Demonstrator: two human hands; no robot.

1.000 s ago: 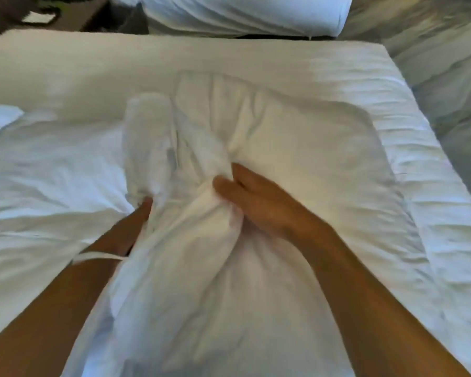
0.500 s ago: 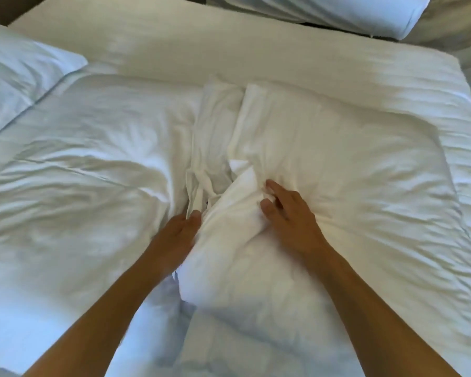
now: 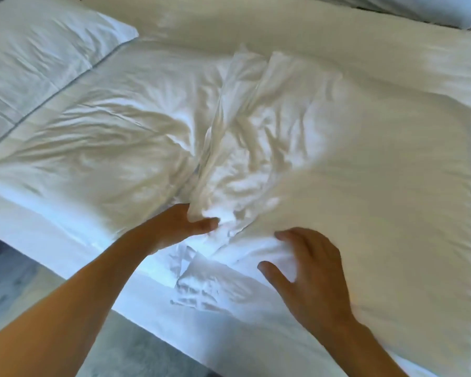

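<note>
A white pillow [image 3: 365, 172] lies on the bed, right of centre. Its loose pillowcase [image 3: 237, 148] is bunched in wrinkles along the pillow's left side. My left hand [image 3: 185, 221] pinches the near end of that bunched cloth between thumb and fingers. My right hand [image 3: 307, 270] rests on the pillow's near left corner with its fingers spread and slightly bent, pressing the fabric down.
A second white pillow [image 3: 106, 137] lies to the left, touching the bunched cloth. A third pillow [image 3: 38, 50] sits at the far left. The bed's [image 3: 229, 336] near edge runs diagonally below my arms, with grey patterned carpet [image 3: 25, 289] beyond it. Another bed's corner [image 3: 446, 9] shows top right.
Both hands have drawn back toward the near edge of the bed. The pillowcase cloth that stood up in a lump now lies flatter. My right hand has spread out on the pillow.
</note>
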